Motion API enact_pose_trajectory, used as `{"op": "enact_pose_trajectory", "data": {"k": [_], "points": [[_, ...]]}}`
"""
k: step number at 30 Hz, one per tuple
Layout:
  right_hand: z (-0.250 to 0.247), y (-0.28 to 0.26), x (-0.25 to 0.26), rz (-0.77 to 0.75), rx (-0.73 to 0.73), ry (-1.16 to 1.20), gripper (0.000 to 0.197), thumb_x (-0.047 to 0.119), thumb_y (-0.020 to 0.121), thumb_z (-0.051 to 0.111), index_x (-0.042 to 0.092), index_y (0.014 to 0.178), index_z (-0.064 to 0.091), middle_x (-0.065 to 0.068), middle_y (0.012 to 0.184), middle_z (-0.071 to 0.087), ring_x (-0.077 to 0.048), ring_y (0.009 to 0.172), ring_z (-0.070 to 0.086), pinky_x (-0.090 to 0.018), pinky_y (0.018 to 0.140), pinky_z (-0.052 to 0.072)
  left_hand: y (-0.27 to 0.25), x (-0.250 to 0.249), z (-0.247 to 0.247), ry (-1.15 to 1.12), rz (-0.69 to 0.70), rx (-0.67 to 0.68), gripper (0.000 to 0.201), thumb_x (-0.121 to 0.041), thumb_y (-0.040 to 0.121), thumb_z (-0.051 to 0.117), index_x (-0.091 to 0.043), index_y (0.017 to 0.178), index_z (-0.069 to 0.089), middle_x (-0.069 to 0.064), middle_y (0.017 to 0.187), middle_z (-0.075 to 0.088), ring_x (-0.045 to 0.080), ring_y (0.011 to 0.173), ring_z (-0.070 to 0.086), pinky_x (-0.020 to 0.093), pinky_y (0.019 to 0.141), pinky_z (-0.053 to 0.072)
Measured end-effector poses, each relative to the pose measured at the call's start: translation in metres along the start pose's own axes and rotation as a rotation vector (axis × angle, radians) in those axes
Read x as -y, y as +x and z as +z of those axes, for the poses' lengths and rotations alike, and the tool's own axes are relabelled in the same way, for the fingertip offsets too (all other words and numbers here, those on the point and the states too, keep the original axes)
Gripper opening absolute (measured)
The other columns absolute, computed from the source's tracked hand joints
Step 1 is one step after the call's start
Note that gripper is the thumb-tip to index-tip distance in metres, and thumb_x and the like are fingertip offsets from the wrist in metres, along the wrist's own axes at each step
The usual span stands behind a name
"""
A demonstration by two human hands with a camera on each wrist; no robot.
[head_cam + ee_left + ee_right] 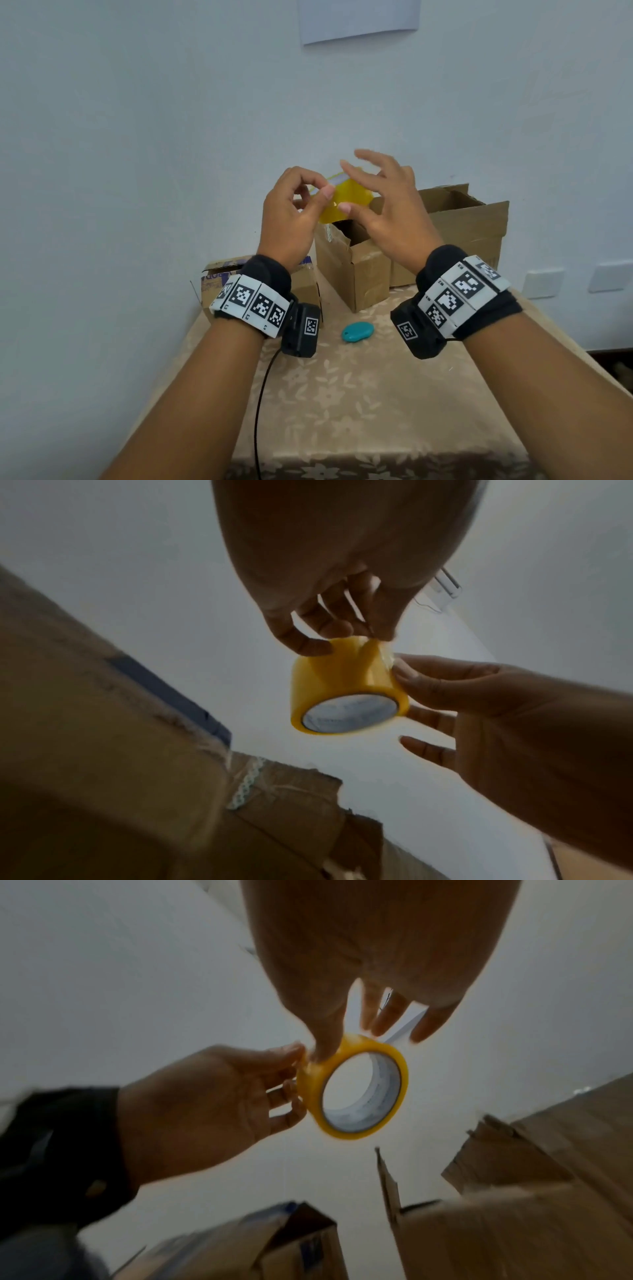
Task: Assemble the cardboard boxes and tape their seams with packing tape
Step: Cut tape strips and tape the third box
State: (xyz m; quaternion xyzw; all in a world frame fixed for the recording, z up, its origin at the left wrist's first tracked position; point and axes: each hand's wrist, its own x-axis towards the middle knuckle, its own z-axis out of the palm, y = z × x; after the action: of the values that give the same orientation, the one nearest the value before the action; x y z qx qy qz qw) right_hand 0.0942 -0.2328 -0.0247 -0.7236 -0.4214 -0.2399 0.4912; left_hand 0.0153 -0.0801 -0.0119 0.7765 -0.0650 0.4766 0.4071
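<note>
A yellow roll of packing tape [347, 200] is held up in the air above the boxes. My left hand [315, 197] pinches its left side with thumb and curled fingers; the left wrist view shows that hand [346, 637] on the roll [342, 685]. My right hand [344, 186] has its thumb pressed on the roll's rim and its other fingers spread and straight. The right wrist view shows the thumb on the roll [356, 1088]. A small open cardboard box [356, 270] stands below the hands.
A larger open box [469, 233] stands at the back right, against the wall. Another box with blue print [219, 277] sits behind my left wrist. A teal oval object [358, 331] lies on the beige floral tablecloth [359, 411]. A black cable [260, 394] hangs from my left wrist.
</note>
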Motion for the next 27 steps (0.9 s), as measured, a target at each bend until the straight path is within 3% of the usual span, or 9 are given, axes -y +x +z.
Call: {"op": "enact_pose_trajectory", "data": {"k": [2, 4, 7, 10, 13, 17, 21, 24, 27], "points": [[0.008, -0.003, 0.0, 0.067, -0.157, -0.016, 0.056, 0.042, 0.095, 0.069, 0.032, 0.148, 0.053, 0.002, 0.134, 0.046, -0.018, 0.123, 0.043, -0.045, 0.108, 0.042, 0.001, -0.001, 0.004, -0.046, -0.1, -0.07, 0.004, -0.021, 0.097, 0.067, -0.018, 0.095, 0.066, -0.008, 0.094, 0.067, 0.007, 0.086, 0.058, 0.04, 0.08, 0.056], [0.014, -0.005, 0.005, 0.131, -0.257, -0.013, 0.056, 0.049, 0.098, 0.063, 0.032, 0.15, 0.05, 0.002, 0.109, 0.052, -0.009, 0.101, 0.052, -0.048, 0.098, 0.049, 0.003, -0.005, 0.008, -0.132, -0.206, -0.133, 0.005, -0.022, 0.098, 0.066, -0.019, 0.096, 0.067, -0.006, 0.092, 0.068, 0.01, 0.086, 0.062, 0.039, 0.078, 0.059], [0.024, -0.008, 0.015, 0.136, -0.181, 0.07, 0.056, 0.052, 0.105, 0.049, 0.032, 0.157, 0.039, 0.012, 0.077, 0.059, -0.004, 0.076, 0.059, -0.045, 0.086, 0.054, 0.005, -0.012, 0.014, -0.254, -0.363, -0.187, 0.004, -0.015, 0.099, 0.065, -0.013, 0.098, 0.068, -0.002, 0.086, 0.065, 0.001, 0.07, 0.061, 0.026, 0.065, 0.057], [0.029, -0.009, 0.019, 0.18, -0.054, 0.173, 0.074, 0.071, 0.095, 0.049, 0.046, 0.159, 0.022, 0.012, 0.105, 0.063, -0.013, 0.1, 0.062, -0.046, 0.097, 0.053, 0.004, -0.02, 0.019, -0.368, -0.471, -0.178, 0.007, -0.01, 0.098, 0.063, -0.012, 0.097, 0.07, 0.005, 0.087, 0.065, 0.005, 0.069, 0.062, 0.028, 0.062, 0.058], [0.02, -0.006, 0.017, 0.2, 0.023, 0.295, 0.092, 0.056, 0.093, 0.068, 0.04, 0.164, 0.011, 0.004, 0.137, 0.062, -0.012, 0.132, 0.054, -0.036, 0.114, 0.043, 0.004, -0.022, 0.016, -0.462, -0.552, -0.171, 0.006, -0.013, 0.097, 0.065, -0.012, 0.096, 0.071, 0.003, 0.082, 0.068, 0.012, 0.072, 0.062, 0.027, 0.058, 0.055], [0.008, -0.006, 0.011, 0.115, 0.132, 0.405, 0.095, 0.016, 0.099, 0.068, 0.033, 0.165, 0.002, -0.004, 0.116, 0.075, -0.011, 0.11, 0.071, -0.03, 0.102, 0.054, 0.005, -0.018, 0.014, -0.474, -0.556, -0.159, 0.005, -0.013, 0.094, 0.069, -0.011, 0.097, 0.073, 0.004, 0.087, 0.068, 0.015, 0.076, 0.058, 0.029, 0.059, 0.05], [0.012, -0.009, 0.008, 0.111, 0.117, 0.359, 0.077, 0.017, 0.104, 0.06, 0.03, 0.165, 0.013, -0.001, 0.102, 0.074, -0.013, 0.092, 0.072, -0.036, 0.093, 0.058, 0.004, -0.017, 0.019, -0.464, -0.526, -0.155, 0.006, -0.008, 0.097, 0.064, -0.009, 0.096, 0.07, 0.006, 0.091, 0.069, 0.01, 0.071, 0.064, 0.031, 0.061, 0.054], [0.016, -0.009, 0.008, 0.143, 0.112, 0.34, 0.069, 0.02, 0.105, 0.058, 0.036, 0.161, 0.021, -0.006, 0.111, 0.072, -0.02, 0.098, 0.072, -0.046, 0.094, 0.058, 0.002, -0.013, 0.021, -0.466, -0.542, -0.199, 0.006, -0.008, 0.1, 0.061, -0.008, 0.099, 0.066, 0.004, 0.091, 0.067, 0.004, 0.054, 0.059, 0.025, 0.052, 0.049], [0.017, -0.006, 0.011, 0.161, 0.128, 0.271, 0.067, 0.023, 0.103, 0.058, 0.038, 0.159, 0.025, -0.008, 0.121, 0.07, -0.023, 0.103, 0.071, -0.048, 0.094, 0.058, 0.0, -0.009, 0.022, -0.442, -0.474, -0.219, 0.004, -0.008, 0.102, 0.06, -0.008, 0.101, 0.063, -0.001, 0.09, 0.063, 0.0, 0.055, 0.056, 0.021, 0.053, 0.047]]}}
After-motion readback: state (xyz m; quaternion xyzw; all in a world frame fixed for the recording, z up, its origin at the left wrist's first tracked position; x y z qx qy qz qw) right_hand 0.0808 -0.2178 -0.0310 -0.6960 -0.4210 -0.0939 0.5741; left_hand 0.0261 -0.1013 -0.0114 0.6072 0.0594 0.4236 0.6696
